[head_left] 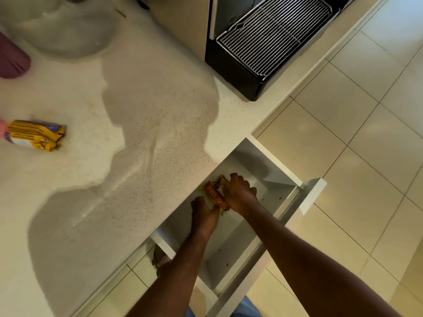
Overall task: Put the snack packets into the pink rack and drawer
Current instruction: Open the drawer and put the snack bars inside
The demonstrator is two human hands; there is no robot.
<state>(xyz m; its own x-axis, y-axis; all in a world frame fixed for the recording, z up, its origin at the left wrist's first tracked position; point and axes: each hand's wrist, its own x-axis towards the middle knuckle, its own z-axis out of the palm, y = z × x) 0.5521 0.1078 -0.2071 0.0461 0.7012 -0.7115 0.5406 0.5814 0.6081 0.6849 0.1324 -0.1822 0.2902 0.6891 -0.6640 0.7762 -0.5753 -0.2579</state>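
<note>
The white drawer [278,170] under the counter stands pulled out. Both my hands are down inside it. My right hand [239,193] rests over an orange snack packet [214,195] and a yellow-and-purple packet [221,181] behind it. My left hand [204,215] touches the near end of the orange packet. Another yellow-and-purple snack packet [34,135] lies on the counter at far left. A pink edge [1,129] shows beside that packet at the frame's left border; the rack itself is out of view.
The speckled white counter [137,110] runs across the left. A black appliance with a wire rack [272,35] sits at the back right. A purple object [12,59] lies at the left edge. Tiled floor [357,156] is to the right.
</note>
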